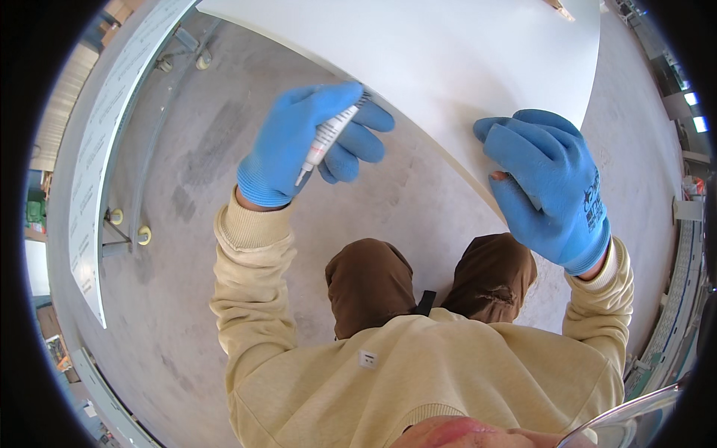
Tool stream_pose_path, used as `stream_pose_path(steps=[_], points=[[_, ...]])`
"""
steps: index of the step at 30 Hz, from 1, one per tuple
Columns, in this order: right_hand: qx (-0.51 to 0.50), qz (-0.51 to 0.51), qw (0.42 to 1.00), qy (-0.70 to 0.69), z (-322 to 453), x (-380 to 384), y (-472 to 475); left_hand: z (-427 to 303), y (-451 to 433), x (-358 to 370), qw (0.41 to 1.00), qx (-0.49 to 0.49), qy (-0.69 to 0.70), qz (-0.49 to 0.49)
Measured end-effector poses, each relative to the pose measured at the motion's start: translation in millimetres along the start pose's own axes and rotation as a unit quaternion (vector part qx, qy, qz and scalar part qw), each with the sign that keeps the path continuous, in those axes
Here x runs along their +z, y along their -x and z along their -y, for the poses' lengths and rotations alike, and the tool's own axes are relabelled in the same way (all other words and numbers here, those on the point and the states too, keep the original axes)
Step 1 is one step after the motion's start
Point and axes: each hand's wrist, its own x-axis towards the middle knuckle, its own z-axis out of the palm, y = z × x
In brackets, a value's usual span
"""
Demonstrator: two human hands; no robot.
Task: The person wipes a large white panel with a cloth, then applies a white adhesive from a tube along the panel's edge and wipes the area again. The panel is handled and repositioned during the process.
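My left hand (319,134), in a blue coated work glove, grips a small white tube (330,134) between thumb and fingers. The tube bears printed marks; its crimped end points up and its narrow nozzle slants down towards my wrist. A large white panel (448,61) spreads before me, and its near edge runs diagonally between my hands. Over the panel's near right part is my right hand (543,179), also gloved, loosely curled with thumb and fingers apart. Bare skin shows at its thumb tip. Its palm is turned away, and I see nothing held in it.
On the left, a long sheet with printed film (106,151) lies on a metal frame with caster wheels (144,235). A pointed light-brown thing (562,10) rests at the panel's far edge. Stacked long strips (672,313) line the right side. Below me is concrete floor (185,291).
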Motion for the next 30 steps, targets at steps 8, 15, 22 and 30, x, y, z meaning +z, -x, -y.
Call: stream_pose_path(steps=[8,15,22,30], points=[[0.001,-0.005,1.000,0.006,2,0,3,5,17,6,0.996,0.007,0.047,-0.082],[-0.004,-0.023,1.000,0.011,4,1,6,9,0,19,0.991,0.051,0.048,-0.117],[0.001,-0.014,1.000,0.018,6,-3,6,49,-10,22,0.860,0.421,-0.006,-0.289],[-0.014,-0.014,1.000,0.015,9,-8,7,81,-18,65,0.854,0.461,-0.062,-0.235]])
